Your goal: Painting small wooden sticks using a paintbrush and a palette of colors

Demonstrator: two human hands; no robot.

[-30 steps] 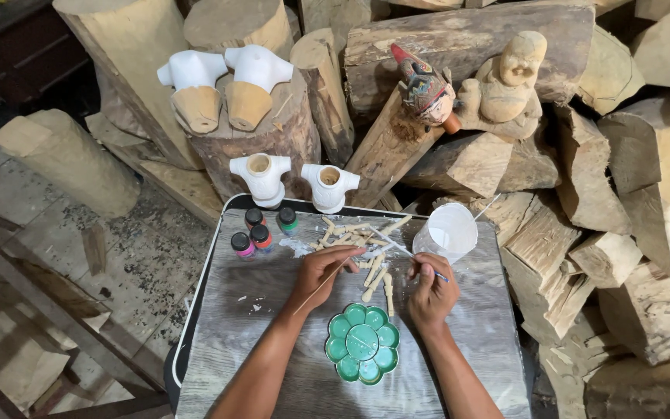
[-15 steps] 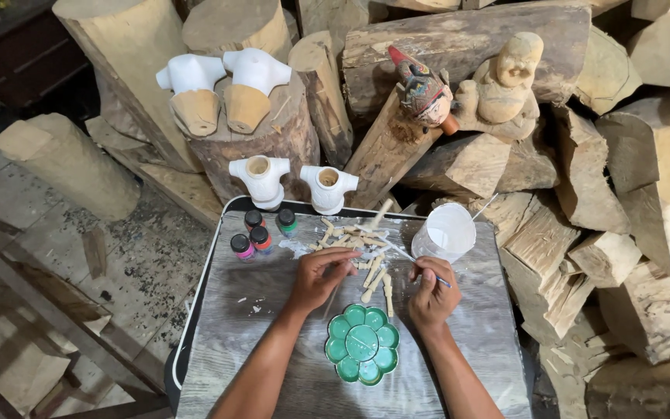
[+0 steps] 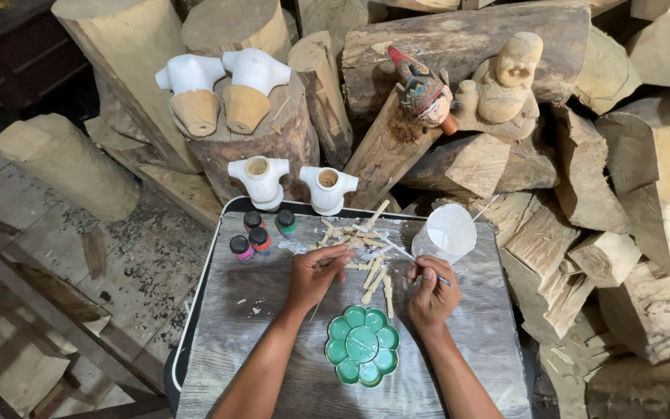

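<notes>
Fingers (image 3: 333, 256) of my left hand (image 3: 318, 273) curl loosely over a thin pale wooden stick (image 3: 324, 289) that runs down across the grey wood-grain counter (image 3: 250, 341); I cannot tell whether they pinch it or only rest on it. To the left of that hand, near the counter's far edge, I see four small paint bottles with coloured caps (image 3: 260, 231), pink, red, dark and green, standing close together. Behind them two white-painted wooden torso figures (image 3: 292, 181) stand upright side by side at the counter's rim, and two more torso carvings, white on top and bare wood below (image 3: 220, 87), sit on a log stump further back.

Between my hands lies a loose heap of small pale wooden pegs and limb pieces (image 3: 358, 248), some touching my left fingertips. Just below them, toward me, sits a green flower-shaped paint palette (image 3: 362, 344), between my two forearms.

My right hand (image 3: 431, 291) is closed around a slim paintbrush (image 3: 406, 254), its tip pointing left toward the heap and its blue end sticking out to the right. Just beyond that hand stands a clear plastic cup (image 3: 445, 233). Behind it, on the stacked logs, rest a painted carved figure with a red pointed cap (image 3: 422, 87) and an unpainted carved wooden seated figure (image 3: 505, 85).
</notes>
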